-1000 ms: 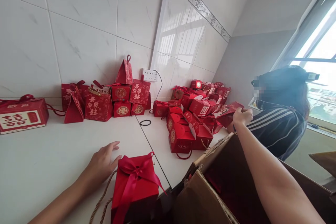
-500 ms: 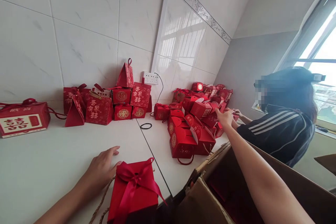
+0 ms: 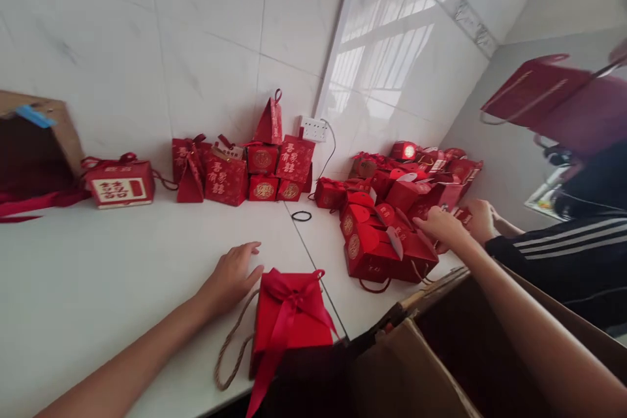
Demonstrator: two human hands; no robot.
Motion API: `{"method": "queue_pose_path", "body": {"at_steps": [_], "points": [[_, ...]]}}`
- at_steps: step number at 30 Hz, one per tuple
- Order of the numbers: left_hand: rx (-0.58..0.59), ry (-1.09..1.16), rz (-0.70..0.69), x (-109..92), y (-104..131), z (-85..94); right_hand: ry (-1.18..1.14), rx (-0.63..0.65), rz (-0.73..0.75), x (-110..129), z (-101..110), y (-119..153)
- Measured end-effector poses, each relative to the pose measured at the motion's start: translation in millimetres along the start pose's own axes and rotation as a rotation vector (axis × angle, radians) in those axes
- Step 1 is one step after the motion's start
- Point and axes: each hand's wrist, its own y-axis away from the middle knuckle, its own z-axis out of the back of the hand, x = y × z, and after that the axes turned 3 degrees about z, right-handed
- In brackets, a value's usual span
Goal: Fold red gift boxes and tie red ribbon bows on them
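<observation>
Left hand: you're resting it open point(image 3: 232, 277) beside the bowed box point(image 3: 311, 330).
Right hand: you're reaching point(image 3: 445, 227) by piled boxes point(image 3: 372, 258), best lightly; grip unclear.

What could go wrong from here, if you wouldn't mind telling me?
The ribboned box sits at the table's front edge, so a nudge from the left hand might tip it off. The right arm stretches over the open carton and might catch its rim. The triangular box, perched atop other boxes, could topple if they are bumped.
</observation>
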Motion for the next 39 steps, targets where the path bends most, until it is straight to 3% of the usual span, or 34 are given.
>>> {"method": "queue_pose_path", "body": {"at_steps": [2,4,7,10,12,15,19,24,26,31,35,37,39], "points": [[-0.014,0.054,0.005,-5.8,2.0,3.5,0.023,0.175,0.146,24.2,17.4,36.7],[-0.02,0.17,0.038,-12.3,5.0,8.9,0.064,0.361,0.456,52.9,40.7,83.4],[-0.028,0.401,0.001,-21.3,13.5,18.8,-0.053,0.409,0.733,94.3,76.1,148.7],[-0.042,0.573,-0.257,-27.3,25.9,25.7,-0.212,0.41,0.869,124.1,88.8,180.2],[0.002,0.598,-0.402,-31.0,33.5,27.4,-0.272,0.328,0.888,136.4,79.7,180.1],[0.088,0.512,-0.375,-39.1,39.7,27.8,-0.325,0.271,0.867,145.7,52.1,164.8],[0.121,0.422,-0.271,-49.0,39.6,30.5,-0.448,0.508,0.792,144.9,27.5,151.2],[0.183,0.392,-0.294,-51.4,39.1,33.1,-0.643,0.852,0.561,134.0,36.0,153.7],[0.181,0.418,-0.33,-52.4,40.1,31.9,-0.636,0.904,0.543,130.0,41.2,155.9],[0.126,0.477,-0.359,-58.1,43.9,28.0,-0.448,0.896,0.621,125.8,41.1,157.7],[-0.034,0.39,-0.363,-60.3,47.3,29.6,-0.58,1.106,0.521,124.7,34.2,153.2],[-0.076,0.384,-0.315,-62.4,48.9,32.1,-0.682,1.194,0.511,123.7,32.2,151.4],[-0.056,0.412,-0.186,-66.5,50.1,34.6,-0.731,1.2,0.531,122.5,31.5,151.3]]}}
